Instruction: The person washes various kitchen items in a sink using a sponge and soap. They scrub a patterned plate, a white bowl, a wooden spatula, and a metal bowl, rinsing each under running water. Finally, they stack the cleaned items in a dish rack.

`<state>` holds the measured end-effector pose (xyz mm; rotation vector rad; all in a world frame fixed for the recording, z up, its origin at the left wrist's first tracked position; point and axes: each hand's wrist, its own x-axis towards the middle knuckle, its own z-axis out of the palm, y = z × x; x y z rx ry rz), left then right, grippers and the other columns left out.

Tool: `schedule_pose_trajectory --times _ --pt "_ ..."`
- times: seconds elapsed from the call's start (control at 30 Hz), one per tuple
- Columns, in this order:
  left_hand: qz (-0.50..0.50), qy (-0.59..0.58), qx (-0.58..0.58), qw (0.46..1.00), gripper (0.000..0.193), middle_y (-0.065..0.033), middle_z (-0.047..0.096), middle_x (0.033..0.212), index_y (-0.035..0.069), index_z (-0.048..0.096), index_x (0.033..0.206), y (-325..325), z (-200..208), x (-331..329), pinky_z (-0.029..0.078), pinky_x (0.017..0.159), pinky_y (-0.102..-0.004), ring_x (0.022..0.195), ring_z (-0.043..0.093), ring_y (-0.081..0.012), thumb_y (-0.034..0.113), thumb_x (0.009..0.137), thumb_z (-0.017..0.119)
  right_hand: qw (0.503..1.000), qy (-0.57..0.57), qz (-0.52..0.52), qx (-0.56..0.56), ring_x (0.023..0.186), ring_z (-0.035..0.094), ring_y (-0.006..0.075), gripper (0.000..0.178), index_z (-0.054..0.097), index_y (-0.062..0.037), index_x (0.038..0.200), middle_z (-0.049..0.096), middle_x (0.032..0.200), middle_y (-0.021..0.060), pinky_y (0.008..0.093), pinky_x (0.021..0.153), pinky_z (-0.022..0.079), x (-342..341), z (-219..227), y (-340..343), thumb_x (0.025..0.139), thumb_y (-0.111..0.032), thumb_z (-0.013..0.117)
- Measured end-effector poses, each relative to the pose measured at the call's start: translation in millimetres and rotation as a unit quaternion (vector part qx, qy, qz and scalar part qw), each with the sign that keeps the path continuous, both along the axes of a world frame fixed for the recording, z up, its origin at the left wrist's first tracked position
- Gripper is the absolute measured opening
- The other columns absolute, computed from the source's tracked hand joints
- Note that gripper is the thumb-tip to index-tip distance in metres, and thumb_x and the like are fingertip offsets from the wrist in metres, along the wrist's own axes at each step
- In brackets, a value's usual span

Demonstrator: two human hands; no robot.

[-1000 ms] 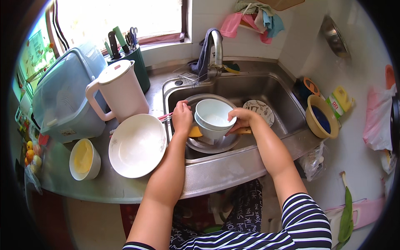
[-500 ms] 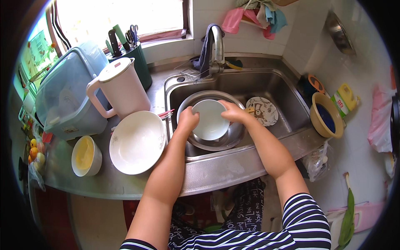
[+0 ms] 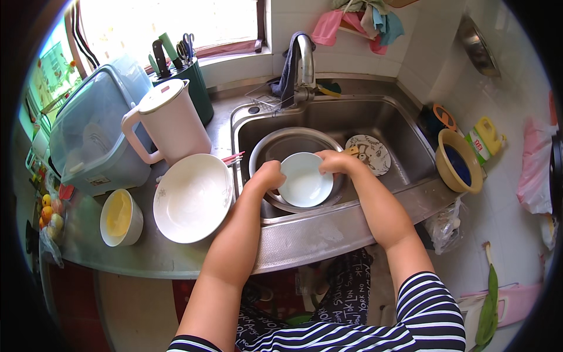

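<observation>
A small white bowl (image 3: 306, 180) is held between my two hands over a round metal basin (image 3: 281, 141) in the sink. My left hand (image 3: 270, 176) is closed on the bowl's left rim. On its upper right rim, my right hand (image 3: 337, 162) grips it too. The bowl tips toward me, so its inside shows and nothing solid is in it. Part of the basin is hidden behind the bowl and my hands. Right of the basin, a patterned plate (image 3: 369, 155) lies on the sink floor.
On the left counter stand a large white bowl (image 3: 193, 199), a white bowl with something yellow (image 3: 121, 217), a pale pink kettle (image 3: 170, 126) and a lidded plastic box (image 3: 99, 135). A faucet (image 3: 306, 61) rises behind the sink (image 3: 404, 129). A tan basin (image 3: 457, 164) sits at right.
Both hands have brought the white bowl slightly toward me and to the right. More of the metal basin's far side now shows.
</observation>
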<state>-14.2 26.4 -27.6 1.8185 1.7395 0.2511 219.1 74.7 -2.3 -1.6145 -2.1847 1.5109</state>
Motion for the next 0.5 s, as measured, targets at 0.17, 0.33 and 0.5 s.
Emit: schedule_pose_trajectory --times 0.17,0.33,0.5 --pt "0.004 0.002 -0.014 1.000 0.032 -0.0266 0.067 0.102 -0.005 0.064 0.108 4 -8 -1 0.053 0.083 -0.0408 0.097 0.067 -0.0371 0.014 0.082 0.065 0.998 -0.010 -0.014 0.059 0.093 0.066 0.0272 0.059 0.056 -0.0142 0.131 0.065 0.109 0.0130 0.0410 0.064 0.059 -8 -19 5 0.073 -0.002 0.056" --pt "-0.009 0.018 0.008 1.000 0.030 -0.0248 0.067 0.105 -0.003 0.065 0.106 10 -19 -4 0.050 0.088 -0.0418 0.102 0.065 -0.0374 0.014 0.082 0.065 0.998 -0.015 -0.005 0.066 0.097 0.067 0.0348 0.058 0.057 -0.0149 0.131 0.064 0.116 0.0159 0.0471 0.067 0.060 -9 -38 17 0.077 0.004 0.048" --pt "-0.004 0.065 0.044 0.997 0.029 -0.0260 0.065 0.111 -0.004 0.069 0.105 3 -13 -1 0.049 0.094 -0.0412 0.107 0.063 -0.0372 0.008 0.081 0.059 1.000 -0.018 0.008 -0.002 0.100 0.061 0.0248 0.050 0.052 -0.0102 0.128 0.062 0.110 0.0106 0.0394 0.066 0.055 -16 -52 18 0.079 -0.003 0.062"
